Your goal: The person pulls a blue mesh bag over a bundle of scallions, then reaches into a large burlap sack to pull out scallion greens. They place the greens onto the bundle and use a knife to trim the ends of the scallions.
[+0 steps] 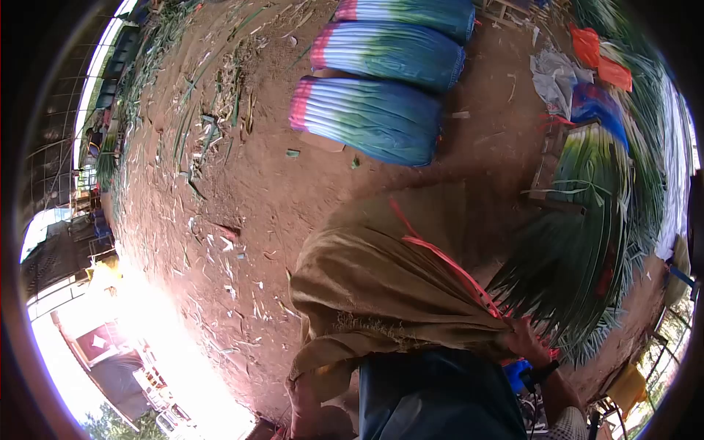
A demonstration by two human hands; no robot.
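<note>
A wide brown cloth (381, 271) hangs in folds in front of my body, over dark blue clothing on my lap. My left hand (302, 400) grips its lower left edge; the fingers are partly hidden by the fabric. At the right side, my right hand (524, 341) is closed around the gathered edge of the cloth. A pinkish-red strap (455, 268) runs across the cloth to my right hand. Just beyond that hand, the dark leaf tips of a tied bundle of leeks (587, 198) spread downward.
Several packed bundles of leeks in blue plastic (374, 117) lie in a row on the dirt floor (249, 183). Leaf scraps litter the left side. A wooden frame (546, 161) stands under the tied leeks, near orange bags (598, 55) and a grey plastic sheet (554, 77).
</note>
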